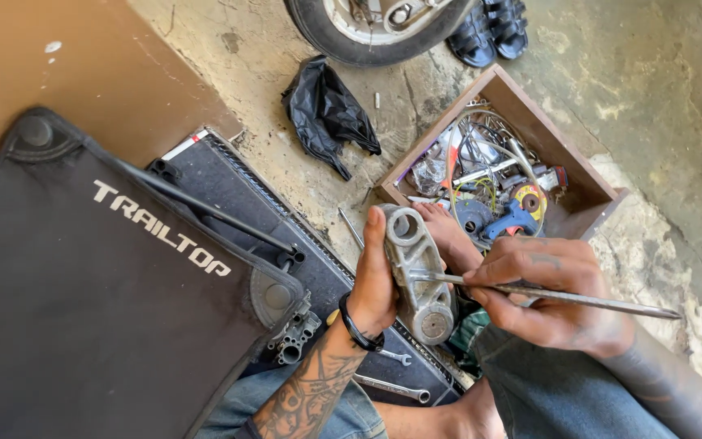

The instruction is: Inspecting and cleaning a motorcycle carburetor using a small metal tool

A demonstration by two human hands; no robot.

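Concrete floor crowded (box close): hands grip casting, rod.

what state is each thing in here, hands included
left hand: gripping the grey metal casting, held upright
right hand: gripping a long metal rod, tip against the casting
wooden box: open, full of wires and parts
black plastic bag: crumpled on the floor
spanners: lying loose by the knee
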